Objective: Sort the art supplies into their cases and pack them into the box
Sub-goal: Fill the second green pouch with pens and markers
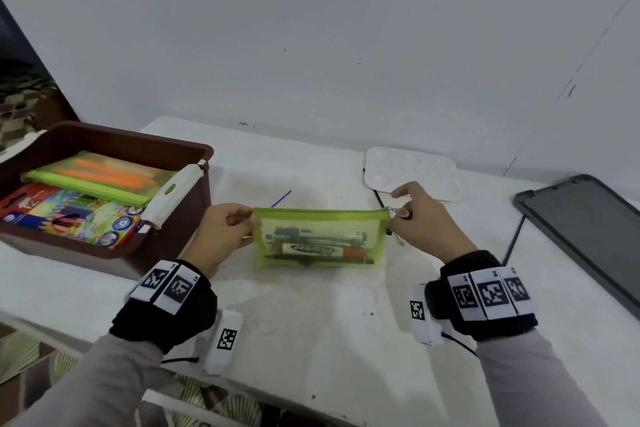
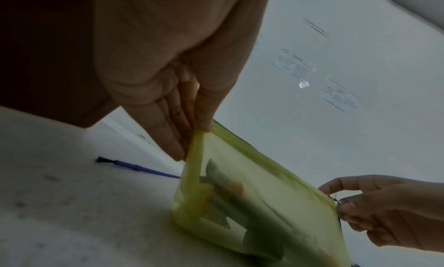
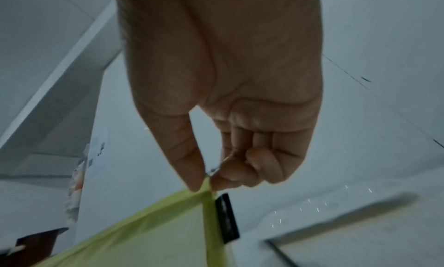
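A green mesh zip pouch (image 1: 318, 239) stands upright on the white table, with several markers inside, one with an orange label (image 1: 322, 250). My left hand (image 1: 225, 229) pinches its upper left corner (image 2: 199, 136). My right hand (image 1: 419, 215) pinches the metal zip pull (image 3: 213, 171) at the upper right corner, where the slider sits at the end of the zip. The brown box (image 1: 194, 149) stands at the left, holding another green pouch (image 1: 97, 177) and a colourful pencil carton (image 1: 69, 218).
A purple brush (image 1: 281, 198) lies on the table behind the pouch (image 2: 144, 169). A white paint palette (image 1: 412, 170) sits at the back right, and a dark grey lid (image 1: 585, 229) lies at the far right. The box's white latch handle (image 1: 173, 194) hangs toward the pouch.
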